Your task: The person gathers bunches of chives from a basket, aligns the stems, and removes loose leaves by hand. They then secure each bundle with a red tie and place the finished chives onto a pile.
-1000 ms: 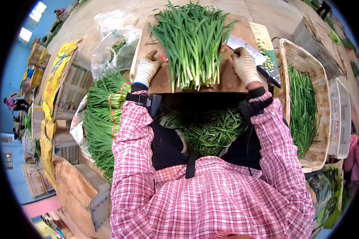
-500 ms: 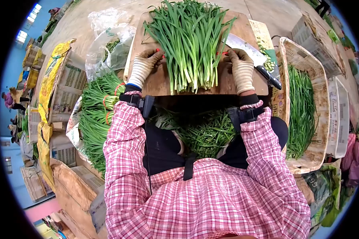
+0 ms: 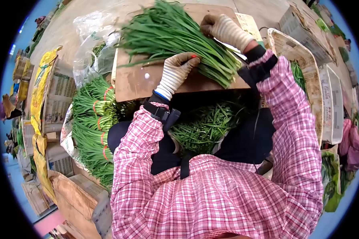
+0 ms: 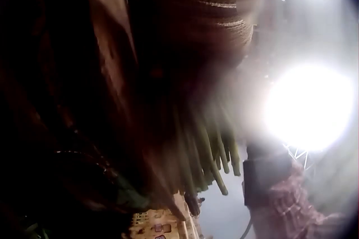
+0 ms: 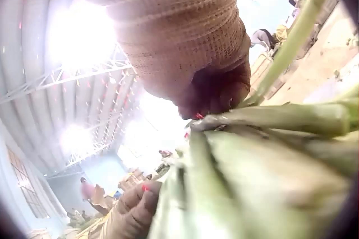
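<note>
A bunch of garlic chives (image 3: 175, 36) lies slanted on the brown board (image 3: 137, 81), its pale cut ends pointing to the near right. At the near side of the bunch, my gloved left hand (image 3: 173, 73) pinches the end of a red tie (image 3: 194, 56) between thumb and finger. On the far side my gloved right hand (image 3: 227, 32) reaches over the stalks. In the right wrist view its curled fingertips hold a bit of red tie (image 5: 197, 115) against the stems. The middle of the tie is hidden by the bunch. The left wrist view is dark and blurred.
Several chive bundles with red bands (image 3: 93, 123) are stacked left of the board. A clear plastic bag (image 3: 89, 55) stands behind them. To the right is a dirty pale crate (image 3: 317, 111). Loose leaves (image 3: 207, 127) lie between the knees. The knife is mostly hidden under the right arm.
The bunch has turned from pointing straight at me to lying slanted, cut ends to the right. My left hand moved right along its near side; my right hand moved up to its far side.
</note>
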Demonstrator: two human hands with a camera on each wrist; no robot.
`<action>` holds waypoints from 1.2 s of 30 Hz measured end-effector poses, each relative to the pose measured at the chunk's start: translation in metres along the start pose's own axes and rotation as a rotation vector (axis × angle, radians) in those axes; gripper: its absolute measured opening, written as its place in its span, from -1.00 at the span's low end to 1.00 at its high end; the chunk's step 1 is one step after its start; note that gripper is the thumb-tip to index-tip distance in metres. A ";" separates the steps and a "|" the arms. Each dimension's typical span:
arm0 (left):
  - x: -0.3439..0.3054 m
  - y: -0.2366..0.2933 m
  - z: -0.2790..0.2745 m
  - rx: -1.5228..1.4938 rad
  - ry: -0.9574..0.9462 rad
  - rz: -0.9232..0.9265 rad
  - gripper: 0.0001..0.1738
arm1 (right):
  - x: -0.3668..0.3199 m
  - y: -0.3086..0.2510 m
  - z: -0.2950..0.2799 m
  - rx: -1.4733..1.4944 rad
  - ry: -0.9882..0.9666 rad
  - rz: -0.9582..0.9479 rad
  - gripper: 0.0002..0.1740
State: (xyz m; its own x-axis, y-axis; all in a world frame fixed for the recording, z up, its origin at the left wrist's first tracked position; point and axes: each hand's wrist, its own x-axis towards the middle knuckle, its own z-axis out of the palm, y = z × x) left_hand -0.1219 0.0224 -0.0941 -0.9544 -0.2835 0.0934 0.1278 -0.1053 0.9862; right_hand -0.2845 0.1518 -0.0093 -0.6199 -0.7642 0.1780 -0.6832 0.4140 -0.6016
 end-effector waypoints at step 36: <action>0.045 0.028 0.065 0.044 0.199 -0.101 -0.83 | -0.049 0.010 0.039 0.382 0.448 0.221 -0.86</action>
State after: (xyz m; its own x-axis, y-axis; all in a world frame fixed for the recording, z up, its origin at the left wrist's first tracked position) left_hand -0.1791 0.0682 -0.0529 -0.8893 -0.4562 -0.0310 0.0177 -0.1020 0.9946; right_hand -0.2457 0.1741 -0.0550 -0.8888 -0.3648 0.2774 -0.3858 0.2692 -0.8824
